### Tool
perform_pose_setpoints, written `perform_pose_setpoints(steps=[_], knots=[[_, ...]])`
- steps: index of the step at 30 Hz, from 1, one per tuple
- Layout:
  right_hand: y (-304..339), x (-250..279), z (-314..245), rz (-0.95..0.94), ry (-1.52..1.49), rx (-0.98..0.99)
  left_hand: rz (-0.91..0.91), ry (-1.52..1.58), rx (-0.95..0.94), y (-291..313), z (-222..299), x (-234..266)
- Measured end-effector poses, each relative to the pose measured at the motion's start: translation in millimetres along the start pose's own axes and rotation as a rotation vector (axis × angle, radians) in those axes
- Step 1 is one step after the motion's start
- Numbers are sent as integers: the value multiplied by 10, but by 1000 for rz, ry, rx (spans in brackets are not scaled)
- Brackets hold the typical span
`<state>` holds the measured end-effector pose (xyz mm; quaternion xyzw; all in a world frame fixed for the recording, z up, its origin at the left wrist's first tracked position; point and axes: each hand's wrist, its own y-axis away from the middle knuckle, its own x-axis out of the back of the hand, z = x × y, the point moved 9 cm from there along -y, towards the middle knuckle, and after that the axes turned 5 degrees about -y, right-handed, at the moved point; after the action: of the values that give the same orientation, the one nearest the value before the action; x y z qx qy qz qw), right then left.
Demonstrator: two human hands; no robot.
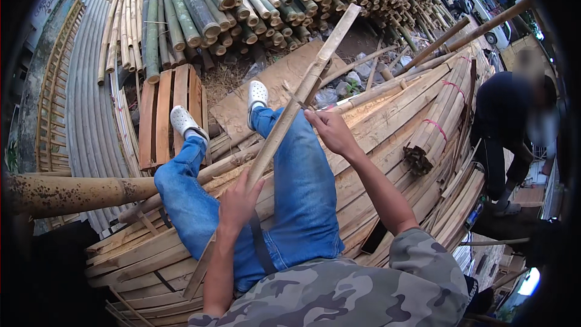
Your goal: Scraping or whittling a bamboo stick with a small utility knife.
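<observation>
A long split bamboo strip [279, 128] runs slantwise across my lap, its far end raised toward the bamboo pile and its near end passing beside my left forearm. My left hand [239, 206] is closed around the strip above my thigh. Over my right knee, my right hand [331, 131] is closed on a knife; its handle is hidden in the fingers. The knife's narrow blade [295, 96] lies across the strip and appears to touch it.
I sit on stacked bamboo slats [378, 136]. A tied slat bundle [437, 124] lies at right, near a bending person [511, 115]. Ahead are green bamboo poles [200, 6] and a wooden crate [172, 115]. A thick bamboo pole [85, 194] juts in from the left.
</observation>
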<state>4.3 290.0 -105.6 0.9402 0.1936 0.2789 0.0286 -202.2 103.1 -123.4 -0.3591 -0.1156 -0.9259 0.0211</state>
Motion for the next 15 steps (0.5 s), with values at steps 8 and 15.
perform_pose_setpoints(steps=[8, 15], knots=[[827, -357, 77, 24, -195, 38, 24, -124, 61, 228, -53, 78], [440, 297, -44, 151, -51, 183, 106, -217, -62, 387, -45, 6]])
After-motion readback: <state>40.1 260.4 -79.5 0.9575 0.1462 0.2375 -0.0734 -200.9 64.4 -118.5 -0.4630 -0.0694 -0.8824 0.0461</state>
